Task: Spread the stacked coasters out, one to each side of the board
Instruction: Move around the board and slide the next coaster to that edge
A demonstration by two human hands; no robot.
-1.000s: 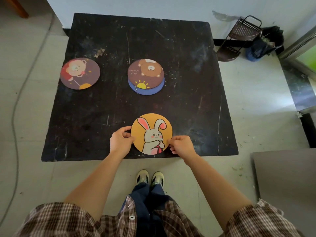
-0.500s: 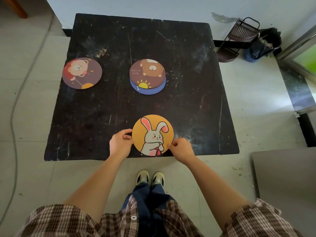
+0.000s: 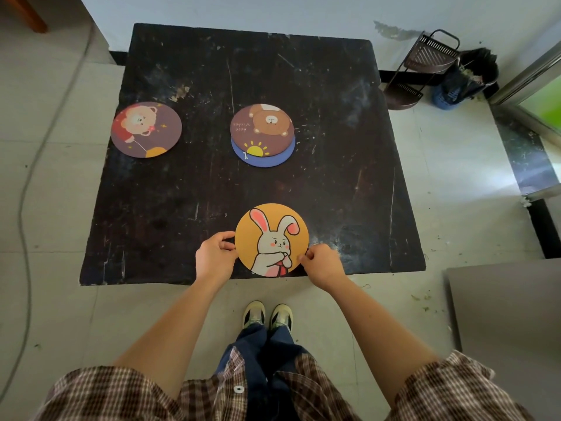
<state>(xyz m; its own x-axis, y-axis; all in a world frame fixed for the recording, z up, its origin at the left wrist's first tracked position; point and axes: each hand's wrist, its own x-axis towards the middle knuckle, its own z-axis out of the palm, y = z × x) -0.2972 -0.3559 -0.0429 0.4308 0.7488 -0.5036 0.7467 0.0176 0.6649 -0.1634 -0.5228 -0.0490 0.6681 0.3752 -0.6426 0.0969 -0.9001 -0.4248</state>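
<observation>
The rabbit coaster (image 3: 271,240), a round orange disc, lies flat near the front edge of the dark board (image 3: 349,165), and both hands bracket it: the left hand (image 3: 216,258) has thumb and fingers closed to a light pinch against its left rim, and the right hand (image 3: 323,262) pinches the lower right rim in the same way. Whether the fingertips are actually gripping the edge or only resting against it is hard to tell from this angle. The disc looks thin, stiff and light, so it should slide easily over the scuffed surface and lift with little effort; the rim is the sensible place to take it, since the flat face offers nothing to grasp. A bear coaster (image 3: 263,129) sits at the board's centre on top of a blue coaster (image 3: 267,159), whose front edge peeks out beneath it, so two remain stacked. A maroon coaster (image 3: 146,129) with a small bear already lies at the left side. Separating the remaining pair probably calls for a fingernail under the top disc's edge, as the two lie close together.
</observation>
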